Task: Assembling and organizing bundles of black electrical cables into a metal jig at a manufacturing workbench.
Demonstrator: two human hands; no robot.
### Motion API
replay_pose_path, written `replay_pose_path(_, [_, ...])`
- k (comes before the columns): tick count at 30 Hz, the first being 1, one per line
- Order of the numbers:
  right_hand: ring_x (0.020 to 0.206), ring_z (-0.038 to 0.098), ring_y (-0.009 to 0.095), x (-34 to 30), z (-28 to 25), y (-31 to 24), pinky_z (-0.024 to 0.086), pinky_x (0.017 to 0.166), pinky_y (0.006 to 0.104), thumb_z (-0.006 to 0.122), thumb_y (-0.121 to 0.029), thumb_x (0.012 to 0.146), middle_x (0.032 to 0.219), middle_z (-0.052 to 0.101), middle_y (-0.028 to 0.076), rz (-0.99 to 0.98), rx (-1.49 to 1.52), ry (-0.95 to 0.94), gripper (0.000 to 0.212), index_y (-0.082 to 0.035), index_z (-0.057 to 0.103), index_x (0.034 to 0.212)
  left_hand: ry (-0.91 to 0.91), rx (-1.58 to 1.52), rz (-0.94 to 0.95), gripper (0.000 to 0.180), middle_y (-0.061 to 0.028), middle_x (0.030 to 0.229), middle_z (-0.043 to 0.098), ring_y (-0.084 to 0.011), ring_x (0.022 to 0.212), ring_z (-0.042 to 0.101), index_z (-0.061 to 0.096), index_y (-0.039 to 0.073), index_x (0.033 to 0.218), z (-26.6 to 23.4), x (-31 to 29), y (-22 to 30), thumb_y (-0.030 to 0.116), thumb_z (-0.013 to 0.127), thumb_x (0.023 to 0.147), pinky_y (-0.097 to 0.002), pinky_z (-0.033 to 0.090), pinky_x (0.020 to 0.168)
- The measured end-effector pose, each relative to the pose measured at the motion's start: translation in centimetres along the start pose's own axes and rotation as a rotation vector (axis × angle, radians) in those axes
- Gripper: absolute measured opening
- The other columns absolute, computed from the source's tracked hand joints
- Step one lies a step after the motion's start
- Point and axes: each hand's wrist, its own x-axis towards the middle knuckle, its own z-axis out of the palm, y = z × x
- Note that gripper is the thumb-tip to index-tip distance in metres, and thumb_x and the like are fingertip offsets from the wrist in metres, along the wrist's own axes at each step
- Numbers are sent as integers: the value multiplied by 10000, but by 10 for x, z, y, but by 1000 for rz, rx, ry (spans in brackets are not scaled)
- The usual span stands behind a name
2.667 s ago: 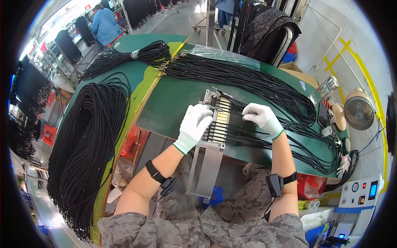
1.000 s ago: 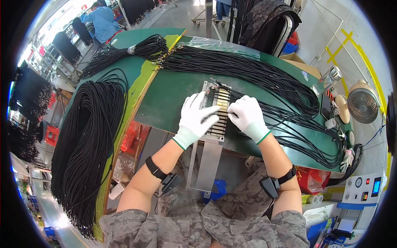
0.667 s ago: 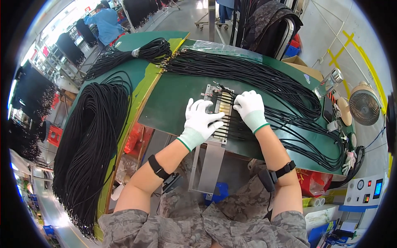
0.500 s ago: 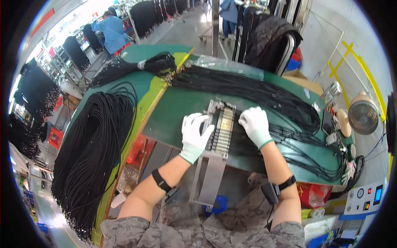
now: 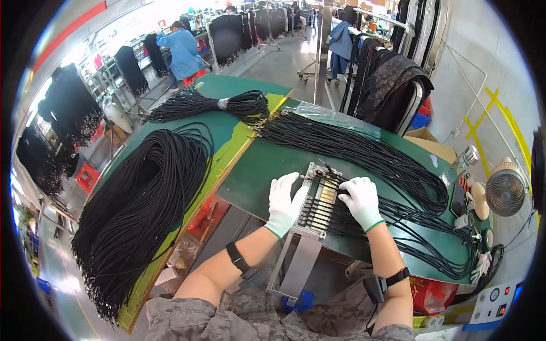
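Observation:
A metal fixture (image 5: 322, 200) with a row of pale bars and slots stands at the near edge of the green table (image 5: 244, 181). Black cable ends lie across it, running out to the right. My left hand (image 5: 284, 199), in a white glove, rests at the fixture's left side with thumb and fingers apart and nothing seen in them. My right hand (image 5: 362, 200), also gloved, is at the fixture's right edge, its fingers curled together on a black cable near the upper rows. The fingertips partly cover the cable. More loose black cables (image 5: 406, 219) extend right from under this hand.
A long bundle of black cables (image 5: 352, 141) lies across the table's far side. A thick cable heap (image 5: 153, 187) and a tied bundle (image 5: 224, 104) lie left of the yellow strip. A small fan (image 5: 506, 190) stands at right. A person in blue (image 5: 183, 54) is farther back.
The view has shifted, so the scene sits farther right and lower. My right hand has come in closer over the fixture's right edge. Dark cable ends now show across its upper rows.

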Motion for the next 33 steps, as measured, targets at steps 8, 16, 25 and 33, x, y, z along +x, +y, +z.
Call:
replay_pose_path(8, [877, 556, 265, 3, -6, -4, 436, 737, 398, 728, -165, 689, 818, 606, 22, 55, -88, -34, 131, -143, 609, 737, -56, -169, -201, 253, -158, 1172, 606, -291, 1112, 560, 632, 18, 1071, 1, 5, -5, 164, 658, 866, -377, 411, 972])
replay_pose_path(16, [788, 595, 281, 6, -12, -27, 463, 703, 407, 733, -167, 701, 795, 665, 37, -30, 187, -23, 142, -120, 671, 819, -245, -329, -130, 90, -163, 1224, 583, -267, 1182, 510, 687, 46, 867, -8, 11, 0, 130, 657, 853, -347, 385, 1008])
replay_pose_path(25, [772, 598, 300, 1, -11, -29, 469, 712, 398, 719, -163, 728, 772, 663, 78, 78, 360, -56, 152, -88, 698, 859, -194, -401, -119, 77, -163, 1216, 590, -279, 1182, 500, 692, 50, 881, -5, 4, -5, 104, 668, 831, -344, 392, 998])
replay_pose_path(33, [740, 577, 275, 2, -19, -14, 453, 670, 396, 706, -166, 743, 704, 625, 46, 4, 109, 11, 89, -134, 696, 826, -174, -165, -118, 139, -115, 1051, 659, -250, 1016, 584, 680, 57, 979, -6, 15, 1, 110, 617, 868, -369, 423, 947])
